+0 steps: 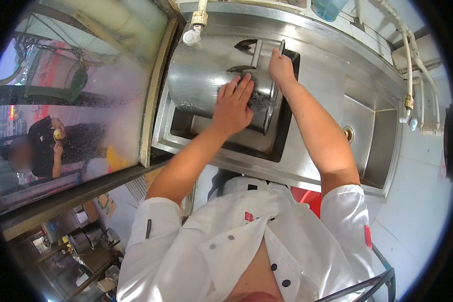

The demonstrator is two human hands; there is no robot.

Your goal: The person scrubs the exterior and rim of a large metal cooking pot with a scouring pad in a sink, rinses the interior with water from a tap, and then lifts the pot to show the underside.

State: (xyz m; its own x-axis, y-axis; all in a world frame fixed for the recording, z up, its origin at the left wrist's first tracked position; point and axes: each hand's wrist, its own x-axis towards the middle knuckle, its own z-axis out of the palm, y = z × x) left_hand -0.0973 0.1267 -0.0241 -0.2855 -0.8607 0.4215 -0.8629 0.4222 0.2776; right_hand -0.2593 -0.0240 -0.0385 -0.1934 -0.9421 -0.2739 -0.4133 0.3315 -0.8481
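A large stainless steel stockpot [200,75] lies on its side across the left basin of a steel sink [309,151], its rim turned to the right. My left hand [234,105] presses a dark scouring pad of metal wool [260,94] against the pot's wall, near the rim and just below the side handle [256,54]. Wet streaks and drops show on the pot. With my right hand [281,70] I grip the pot's rim at its upper right. The inside of the pot is hidden.
A tap [191,37] hangs over the pot's base. Right of it is a second basin [370,132] with a drain. A misted window [109,94] stands at the left, with another person [45,147] beyond. White pipes [409,75] run along the right wall.
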